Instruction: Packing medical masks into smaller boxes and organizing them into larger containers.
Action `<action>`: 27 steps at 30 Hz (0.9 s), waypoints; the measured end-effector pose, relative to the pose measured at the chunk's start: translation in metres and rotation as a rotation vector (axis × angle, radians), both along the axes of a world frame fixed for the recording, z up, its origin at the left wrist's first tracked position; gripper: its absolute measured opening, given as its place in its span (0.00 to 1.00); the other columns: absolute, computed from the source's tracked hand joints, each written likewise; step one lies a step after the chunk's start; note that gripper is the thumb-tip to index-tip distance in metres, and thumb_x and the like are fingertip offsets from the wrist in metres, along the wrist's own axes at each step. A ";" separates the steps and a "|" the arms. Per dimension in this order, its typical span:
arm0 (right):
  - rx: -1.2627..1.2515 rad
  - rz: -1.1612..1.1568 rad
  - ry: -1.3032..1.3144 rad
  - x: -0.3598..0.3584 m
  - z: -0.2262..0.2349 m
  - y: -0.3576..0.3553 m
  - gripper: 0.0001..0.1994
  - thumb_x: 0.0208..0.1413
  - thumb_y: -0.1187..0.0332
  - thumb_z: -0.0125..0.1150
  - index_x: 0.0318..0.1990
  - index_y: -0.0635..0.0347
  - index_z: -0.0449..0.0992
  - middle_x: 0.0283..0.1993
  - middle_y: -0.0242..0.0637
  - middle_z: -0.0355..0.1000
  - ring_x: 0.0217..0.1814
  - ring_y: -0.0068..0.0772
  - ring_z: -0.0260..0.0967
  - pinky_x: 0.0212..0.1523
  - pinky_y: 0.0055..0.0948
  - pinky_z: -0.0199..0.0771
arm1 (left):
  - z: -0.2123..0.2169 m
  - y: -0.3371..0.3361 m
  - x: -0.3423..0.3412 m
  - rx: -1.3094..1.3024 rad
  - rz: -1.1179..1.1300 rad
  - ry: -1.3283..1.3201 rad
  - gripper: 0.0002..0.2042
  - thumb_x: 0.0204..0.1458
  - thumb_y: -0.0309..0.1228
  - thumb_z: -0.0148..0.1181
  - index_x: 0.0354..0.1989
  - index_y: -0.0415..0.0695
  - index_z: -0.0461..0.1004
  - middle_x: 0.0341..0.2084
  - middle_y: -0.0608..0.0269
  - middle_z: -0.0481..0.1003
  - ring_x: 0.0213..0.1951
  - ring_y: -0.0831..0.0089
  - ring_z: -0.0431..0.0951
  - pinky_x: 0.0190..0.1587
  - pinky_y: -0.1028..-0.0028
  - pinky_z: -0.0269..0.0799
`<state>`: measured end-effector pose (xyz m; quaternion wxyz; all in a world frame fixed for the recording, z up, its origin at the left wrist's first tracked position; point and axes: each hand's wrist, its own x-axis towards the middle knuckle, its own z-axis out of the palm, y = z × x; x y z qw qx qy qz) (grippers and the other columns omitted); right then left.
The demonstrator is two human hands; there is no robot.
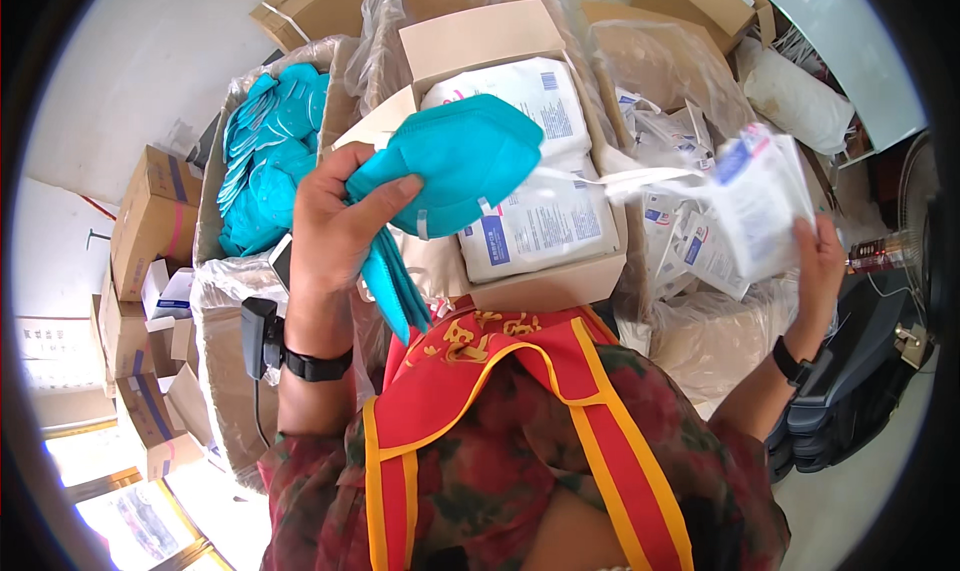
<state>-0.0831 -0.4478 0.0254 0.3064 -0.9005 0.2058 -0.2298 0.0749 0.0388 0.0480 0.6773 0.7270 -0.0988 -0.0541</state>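
My left hand (340,216) is closed round several teal face masks (465,156). One mask is held out flat over the middle carton, and others hang edge-on below my fingers. White straps (650,179) stretch from the masks toward the right, smeared by motion. Out to the right, my right hand (822,271) grips a white printed packet (760,206), also blurred; it may be more than one. Between my hands, an open carton (545,293) is filled with white printed packages (545,226) in two stacks.
At the left stands a plastic-lined box full of teal masks (275,161). A lined carton at the right holds loose white packets (690,241). Brown cartons (152,216) are piled far left. A fan (910,201) and a black case (850,371) stand at the right edge.
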 end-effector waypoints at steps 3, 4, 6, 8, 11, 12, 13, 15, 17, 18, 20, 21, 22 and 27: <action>-0.296 -0.175 0.151 -0.017 -0.008 -0.033 0.12 0.57 0.68 0.59 0.43 0.67 0.75 0.34 0.37 0.74 0.38 0.29 0.70 0.40 0.25 0.68 | -0.005 -0.003 0.004 0.014 -0.047 0.011 0.08 0.48 0.23 0.66 0.36 0.37 0.76 0.26 0.67 0.77 0.29 0.82 0.75 0.32 0.82 0.69; -0.597 -0.260 0.282 -0.017 -0.014 -0.038 0.12 0.57 0.68 0.58 0.46 0.66 0.74 0.38 0.41 0.75 0.42 0.35 0.72 0.44 0.28 0.70 | -0.007 -0.005 0.005 0.014 -0.067 -0.006 0.08 0.48 0.23 0.66 0.36 0.38 0.76 0.26 0.67 0.77 0.29 0.82 0.74 0.32 0.82 0.69; -0.639 -0.146 0.148 -0.002 -0.028 -0.029 0.13 0.58 0.69 0.57 0.48 0.66 0.74 0.43 0.42 0.75 0.46 0.36 0.72 0.48 0.29 0.69 | -0.007 -0.019 0.002 0.022 -0.101 -0.043 0.08 0.48 0.23 0.66 0.37 0.39 0.76 0.26 0.69 0.76 0.30 0.83 0.74 0.31 0.81 0.69; -0.468 0.079 -0.004 0.026 -0.020 0.010 0.14 0.59 0.69 0.55 0.51 0.65 0.73 0.48 0.42 0.74 0.51 0.34 0.71 0.52 0.30 0.68 | -0.003 -0.029 0.000 0.023 -0.144 -0.043 0.09 0.48 0.23 0.67 0.37 0.38 0.76 0.26 0.70 0.76 0.30 0.84 0.74 0.31 0.81 0.69; 0.099 0.482 -0.135 0.079 -0.003 0.098 0.14 0.60 0.70 0.55 0.51 0.64 0.73 0.49 0.41 0.74 0.53 0.29 0.70 0.53 0.28 0.68 | -0.002 -0.033 0.000 0.049 -0.193 -0.067 0.09 0.48 0.23 0.67 0.37 0.38 0.75 0.26 0.71 0.75 0.30 0.85 0.72 0.31 0.82 0.69; 0.225 0.630 -0.204 0.092 0.003 0.132 0.12 0.60 0.70 0.55 0.49 0.64 0.74 0.45 0.40 0.74 0.48 0.27 0.70 0.49 0.27 0.69 | 0.000 -0.035 -0.003 0.091 -0.234 -0.076 0.09 0.49 0.22 0.66 0.38 0.38 0.75 0.27 0.69 0.75 0.31 0.84 0.74 0.33 0.82 0.70; 0.352 0.778 -0.273 0.101 0.010 0.157 0.11 0.59 0.70 0.56 0.47 0.63 0.75 0.40 0.39 0.74 0.42 0.25 0.71 0.45 0.26 0.70 | 0.002 -0.037 -0.005 0.133 -0.274 -0.086 0.09 0.49 0.21 0.66 0.38 0.37 0.75 0.28 0.68 0.76 0.31 0.82 0.75 0.35 0.83 0.71; 0.333 0.867 -0.162 0.113 0.015 0.181 0.09 0.59 0.70 0.56 0.44 0.64 0.75 0.35 0.36 0.73 0.37 0.22 0.68 0.39 0.25 0.69 | 0.001 -0.041 -0.009 0.127 -0.259 -0.100 0.10 0.49 0.22 0.66 0.39 0.37 0.74 0.28 0.68 0.76 0.31 0.83 0.74 0.35 0.83 0.70; 0.312 0.951 -0.049 0.116 0.018 0.185 0.08 0.59 0.70 0.56 0.41 0.65 0.75 0.30 0.33 0.73 0.31 0.19 0.66 0.34 0.24 0.69 | -0.002 -0.043 -0.008 0.132 -0.061 -0.166 0.09 0.48 0.25 0.67 0.36 0.38 0.75 0.26 0.67 0.76 0.29 0.82 0.73 0.32 0.80 0.70; 0.330 0.910 -0.096 0.116 0.020 0.185 0.07 0.59 0.70 0.57 0.39 0.65 0.75 0.27 0.31 0.70 0.28 0.18 0.63 0.31 0.23 0.66 | -0.001 -0.041 -0.007 0.165 -0.016 -0.167 0.09 0.48 0.26 0.67 0.34 0.38 0.74 0.25 0.65 0.75 0.29 0.81 0.74 0.32 0.79 0.70; 0.296 0.799 -0.139 0.117 0.020 0.176 0.06 0.58 0.70 0.57 0.37 0.63 0.74 0.24 0.36 0.69 0.23 0.25 0.63 0.28 0.25 0.66 | -0.007 -0.029 -0.003 0.263 -0.002 -0.173 0.08 0.48 0.26 0.67 0.32 0.38 0.73 0.25 0.65 0.75 0.29 0.80 0.74 0.32 0.79 0.70; 0.296 0.802 -0.136 0.119 0.019 0.170 0.06 0.58 0.70 0.57 0.37 0.63 0.74 0.24 0.36 0.69 0.23 0.25 0.63 0.28 0.25 0.66 | -0.012 -0.022 -0.001 0.359 0.003 -0.179 0.08 0.48 0.26 0.66 0.31 0.37 0.73 0.25 0.64 0.76 0.29 0.80 0.74 0.31 0.79 0.70; 0.013 0.663 -0.162 0.122 0.017 0.163 0.05 0.58 0.70 0.57 0.37 0.62 0.74 0.25 0.39 0.69 0.23 0.31 0.63 0.28 0.27 0.66 | -0.016 -0.015 0.000 0.368 -0.037 -0.176 0.07 0.47 0.23 0.67 0.32 0.37 0.74 0.26 0.64 0.77 0.30 0.80 0.75 0.32 0.78 0.71; -0.144 0.523 -0.215 0.125 0.014 0.143 0.05 0.58 0.70 0.56 0.37 0.61 0.74 0.26 0.40 0.69 0.24 0.35 0.65 0.28 0.28 0.66 | -0.003 -0.008 -0.002 -0.090 -0.181 0.054 0.08 0.45 0.18 0.67 0.34 0.38 0.76 0.33 0.62 0.78 0.33 0.78 0.76 0.36 0.78 0.73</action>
